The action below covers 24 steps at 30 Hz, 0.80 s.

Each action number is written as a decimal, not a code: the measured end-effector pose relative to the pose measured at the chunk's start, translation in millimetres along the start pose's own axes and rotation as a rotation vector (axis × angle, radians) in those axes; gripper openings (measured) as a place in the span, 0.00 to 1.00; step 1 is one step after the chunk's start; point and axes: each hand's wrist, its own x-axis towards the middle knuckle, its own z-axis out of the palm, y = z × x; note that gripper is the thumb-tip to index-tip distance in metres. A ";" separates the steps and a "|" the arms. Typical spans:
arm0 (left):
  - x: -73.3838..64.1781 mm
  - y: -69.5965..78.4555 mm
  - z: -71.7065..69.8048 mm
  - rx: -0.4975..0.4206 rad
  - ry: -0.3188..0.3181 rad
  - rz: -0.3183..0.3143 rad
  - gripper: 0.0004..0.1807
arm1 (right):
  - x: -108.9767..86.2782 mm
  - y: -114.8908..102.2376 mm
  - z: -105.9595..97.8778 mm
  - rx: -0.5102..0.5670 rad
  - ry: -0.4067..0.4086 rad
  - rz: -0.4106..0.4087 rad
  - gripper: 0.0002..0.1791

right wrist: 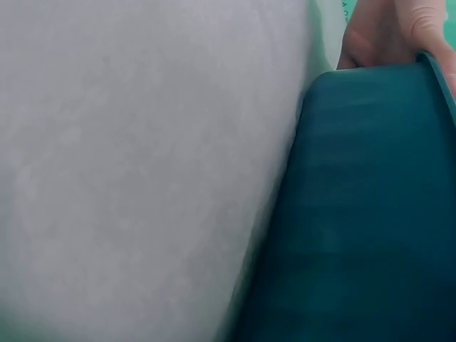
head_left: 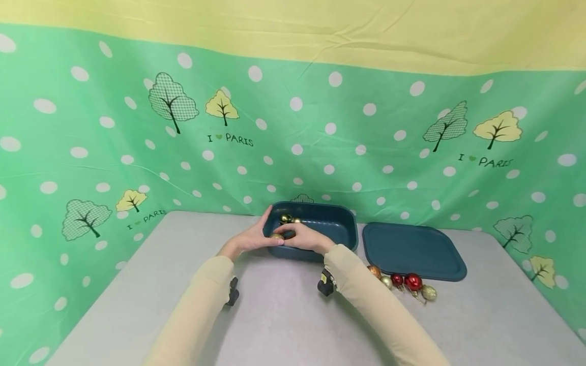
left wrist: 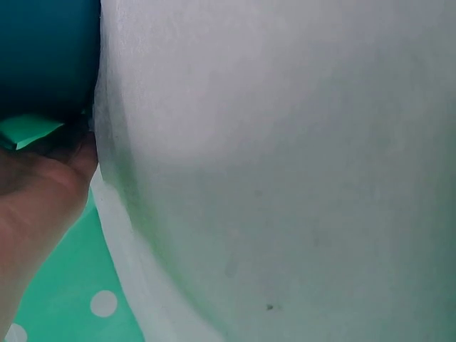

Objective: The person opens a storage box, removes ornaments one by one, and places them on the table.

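A dark blue rectangular box (head_left: 336, 223) stands open at the back of the table. My left hand (head_left: 249, 238) grips its left end, thumb over the rim; the right wrist view also shows this left hand (right wrist: 385, 32) at the box's corner (right wrist: 356, 199). Over the front rim reaches my right hand (head_left: 311, 239), its fingertips pinching a glittery gold ball ornament (head_left: 277, 236) close to the left thumb. Shiny gold ball ornaments (head_left: 286, 218) lie inside the box at its left end. In the left wrist view, part of the left hand (left wrist: 43, 192) shows beside the box (left wrist: 43, 57).
Right of the box lies its flat blue lid (head_left: 412, 249). Along the lid's front edge sit several ball ornaments, among them a copper one (head_left: 374, 271), a shiny red one (head_left: 413, 281) and a gold glitter one (head_left: 429, 293). A green dotted curtain (head_left: 311, 168) hangs behind the table.
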 end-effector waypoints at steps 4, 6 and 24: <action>0.9 -0.5 -1.4 0.006 -0.001 -0.005 0.63 | 0.1 -0.6 -0.3 0.022 -0.009 0.000 0.18; 1.7 -1.1 -1.7 0.008 0.001 -0.008 0.63 | -0.2 -0.3 -0.7 0.025 -0.006 0.006 0.18; 1.9 -3.7 -0.6 0.003 -0.006 0.008 0.67 | -6.2 5.1 -2.9 0.105 0.036 0.074 0.19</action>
